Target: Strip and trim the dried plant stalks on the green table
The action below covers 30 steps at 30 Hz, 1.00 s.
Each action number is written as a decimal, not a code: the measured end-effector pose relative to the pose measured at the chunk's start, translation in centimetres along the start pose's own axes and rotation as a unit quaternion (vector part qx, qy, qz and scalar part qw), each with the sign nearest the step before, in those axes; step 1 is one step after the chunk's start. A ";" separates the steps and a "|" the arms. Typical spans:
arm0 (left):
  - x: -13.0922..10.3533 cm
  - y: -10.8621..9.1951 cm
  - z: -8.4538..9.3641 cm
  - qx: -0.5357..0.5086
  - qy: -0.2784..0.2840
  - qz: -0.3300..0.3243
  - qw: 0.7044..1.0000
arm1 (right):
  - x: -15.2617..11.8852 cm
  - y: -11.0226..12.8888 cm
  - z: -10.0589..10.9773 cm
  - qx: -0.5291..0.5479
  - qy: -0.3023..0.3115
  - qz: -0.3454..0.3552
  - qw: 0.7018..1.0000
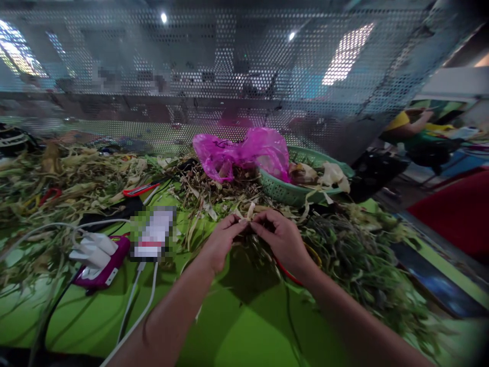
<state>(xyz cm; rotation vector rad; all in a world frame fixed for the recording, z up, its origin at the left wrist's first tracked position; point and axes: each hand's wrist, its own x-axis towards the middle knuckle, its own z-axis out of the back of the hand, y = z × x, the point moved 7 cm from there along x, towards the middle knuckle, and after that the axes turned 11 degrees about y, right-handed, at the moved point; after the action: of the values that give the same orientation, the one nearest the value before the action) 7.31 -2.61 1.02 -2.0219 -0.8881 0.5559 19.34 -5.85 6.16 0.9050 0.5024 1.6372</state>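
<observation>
Both hands meet over the middle of the green table (244, 331), fingertips nearly touching. My left hand (223, 239) is closed in a pinch on a small pale piece of dried husk (251, 210), and my right hand (283, 238) pinches the same piece from the other side. A short cream tip of it sticks up between the fingers; the rest is hidden. Just beyond lie dry brown plant scraps (198, 196) and a green plastic basket (282, 191) holding pale husks (334, 176). A pink plastic bag (263, 148) rests against the basket's left side.
To the left, a purple power strip (114, 260) with white plugs (93, 252) stands beside a blurred-out phone (156, 232) with white cables. A red cutter (141, 189) lies farther back. Green plant strands (355, 255) heap at right. A perforated metal panel (229, 66) rises behind.
</observation>
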 end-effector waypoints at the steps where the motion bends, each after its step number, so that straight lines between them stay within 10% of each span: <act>1: 0.0 -0.1 -0.2 -0.004 0.003 -0.002 1.000 | 0.0 0.0 0.0 -0.002 0.002 0.003 1.000; 18: -0.1 -0.4 -0.1 -0.023 -0.019 -0.006 1.000 | 0.3 0.2 0.7 -0.010 0.002 -0.013 1.000; 30: -0.1 -1.4 -0.3 0.119 0.024 -0.023 0.992 | 0.5 -1.0 -0.2 0.242 0.041 -0.074 0.967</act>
<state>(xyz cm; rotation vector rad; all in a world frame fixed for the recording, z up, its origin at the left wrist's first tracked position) 6.84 -2.26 2.37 -1.7891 -0.7973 0.5575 19.81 -5.08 5.48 1.1252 1.0336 1.4411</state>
